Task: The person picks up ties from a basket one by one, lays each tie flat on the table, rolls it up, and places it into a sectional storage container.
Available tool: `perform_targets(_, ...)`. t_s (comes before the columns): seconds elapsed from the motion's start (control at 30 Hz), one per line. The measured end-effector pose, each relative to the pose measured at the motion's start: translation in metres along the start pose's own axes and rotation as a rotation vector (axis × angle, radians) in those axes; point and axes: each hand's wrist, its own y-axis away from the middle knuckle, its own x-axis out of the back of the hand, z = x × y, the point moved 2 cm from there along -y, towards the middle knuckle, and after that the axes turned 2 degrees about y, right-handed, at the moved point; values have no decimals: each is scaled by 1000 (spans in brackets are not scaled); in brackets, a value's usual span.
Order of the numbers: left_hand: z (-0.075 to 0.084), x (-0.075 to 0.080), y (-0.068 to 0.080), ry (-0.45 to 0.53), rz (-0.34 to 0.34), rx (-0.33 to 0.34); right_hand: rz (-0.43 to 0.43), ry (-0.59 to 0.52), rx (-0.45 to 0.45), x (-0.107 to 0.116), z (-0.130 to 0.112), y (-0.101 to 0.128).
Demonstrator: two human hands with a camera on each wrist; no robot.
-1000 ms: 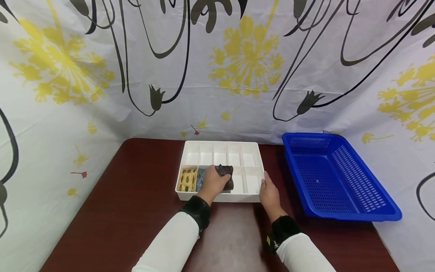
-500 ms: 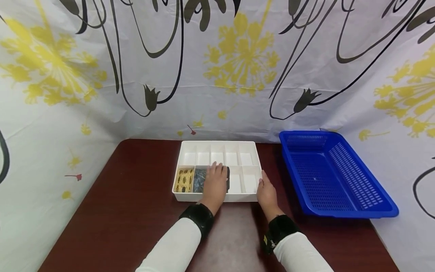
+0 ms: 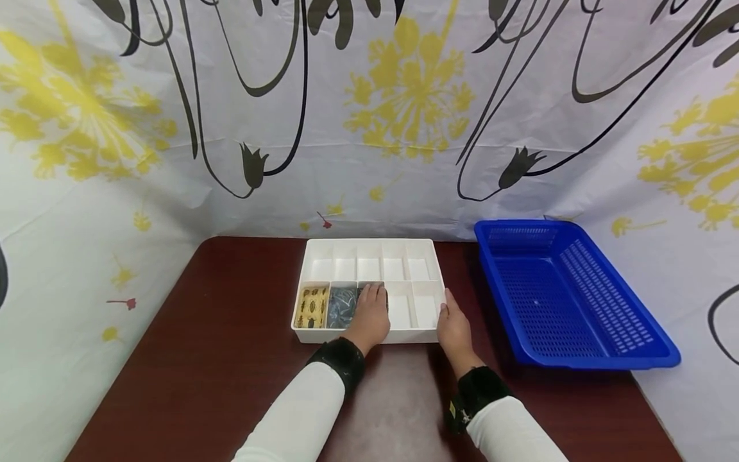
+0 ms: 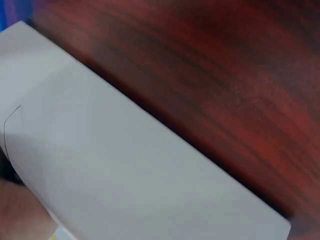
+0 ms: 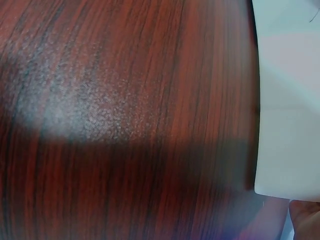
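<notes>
Left hand flat, fingers straight, on a dark folded cloth — right hand loose against the white tray.

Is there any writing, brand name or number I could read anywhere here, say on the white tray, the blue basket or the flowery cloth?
None can be read.
White divided plastic tray: no label shows.
Blue perforated plastic basket: no marking shows.
White curtain with yellow flowers: pattern only, no letters.
Small yellow tag on the black right cuff: too small to read.
</notes>
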Motion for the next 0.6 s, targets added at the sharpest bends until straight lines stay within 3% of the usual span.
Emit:
perform_targets(0.3, -2, -5, -8, 68, -131, 59, -27, -11, -28, 1, 0, 6)
perform_targets(0.5, -4, -10, -8, 39, -201, 119, -27, -7, -21, -2, 1, 9)
perform_targets(0.6, -4, -10, -5, 38, -194, 130, -44, -15, -15, -4, 1, 10)
